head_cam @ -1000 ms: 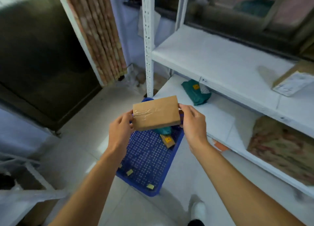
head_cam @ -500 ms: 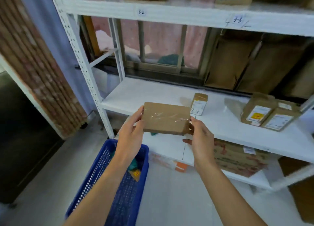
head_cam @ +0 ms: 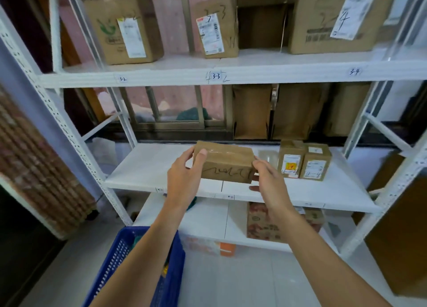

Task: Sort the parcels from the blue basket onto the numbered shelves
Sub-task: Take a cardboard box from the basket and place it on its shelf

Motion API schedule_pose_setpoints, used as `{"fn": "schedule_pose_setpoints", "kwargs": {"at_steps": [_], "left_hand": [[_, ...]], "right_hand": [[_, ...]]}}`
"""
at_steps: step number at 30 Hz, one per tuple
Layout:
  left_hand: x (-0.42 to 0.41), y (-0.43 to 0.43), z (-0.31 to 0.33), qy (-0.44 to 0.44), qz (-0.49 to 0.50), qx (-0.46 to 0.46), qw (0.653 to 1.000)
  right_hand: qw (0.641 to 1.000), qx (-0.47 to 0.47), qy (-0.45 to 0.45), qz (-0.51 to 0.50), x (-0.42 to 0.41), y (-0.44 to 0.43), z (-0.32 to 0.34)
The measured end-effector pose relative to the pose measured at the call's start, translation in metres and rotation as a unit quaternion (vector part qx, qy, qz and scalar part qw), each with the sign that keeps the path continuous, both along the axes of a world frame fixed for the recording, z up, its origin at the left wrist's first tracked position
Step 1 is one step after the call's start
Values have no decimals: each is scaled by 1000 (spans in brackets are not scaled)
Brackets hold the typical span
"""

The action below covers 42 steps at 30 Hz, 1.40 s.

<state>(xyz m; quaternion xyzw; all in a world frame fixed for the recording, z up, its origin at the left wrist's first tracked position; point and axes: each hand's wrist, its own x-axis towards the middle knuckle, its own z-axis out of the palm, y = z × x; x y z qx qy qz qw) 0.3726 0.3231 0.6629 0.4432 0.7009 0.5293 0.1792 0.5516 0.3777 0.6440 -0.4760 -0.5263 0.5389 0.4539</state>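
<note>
A flat brown cardboard parcel point(head_cam: 225, 164) with clear tape and black handwriting on its near side is held up in front of the middle white shelf point(head_cam: 143, 168). My left hand point(head_cam: 184, 179) grips its left end, thumb on the front. My right hand point(head_cam: 269, 183) holds its right end with fingertips. The blue basket point(head_cam: 120, 260) stands on the floor at the lower left, under my left forearm, with something teal and yellow inside, mostly hidden.
Two small labelled boxes point(head_cam: 302, 162) stand on the middle shelf right of the parcel. The upper shelf point(head_cam: 161, 73), tagged 3-2, 3-3 and 3-4, carries larger cartons point(head_cam: 126, 29). A printed carton point(head_cam: 263, 223) sits on the lower shelf. White uprights frame both sides.
My view has lifted from the basket and floor to the shelves. Both hands have raised the parcel from over the basket to the middle shelf level and turned its written side toward me.
</note>
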Motion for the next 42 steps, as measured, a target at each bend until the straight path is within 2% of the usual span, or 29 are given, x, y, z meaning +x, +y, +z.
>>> {"fn": "schedule_pose_setpoints", "kwargs": {"at_steps": [7, 11, 15, 21, 23, 28, 33, 38, 42], "left_hand": [[19, 19, 14, -51, -36, -28, 998], [13, 32, 18, -160, -64, -150, 974], [12, 36, 21, -186, -76, -183, 962], [13, 36, 35, -152, -106, -220, 958], [11, 35, 35, -150, -106, -218, 958], [-9, 33, 30, -234, -160, -193, 939], [-38, 40, 24, -166, -244, -158, 942], [-57, 48, 30, -159, -207, -97, 960], [-88, 45, 33, -140, -186, -63, 971]], "right_hand": [[999, -14, -8, 34, 26, 15, 20], [998, -12, -30, 55, 31, 29, 35], [996, 30, -65, 55, 33, 35, 43], [996, 50, -64, 40, 24, 36, 51], [996, 50, -61, 46, 19, 40, 56], [992, 85, -72, 59, 1, 47, 68], [990, 83, -107, 28, -16, 46, 68], [987, 81, -135, -3, -28, 42, 67], [977, 92, -193, 5, -49, 37, 60]]}}
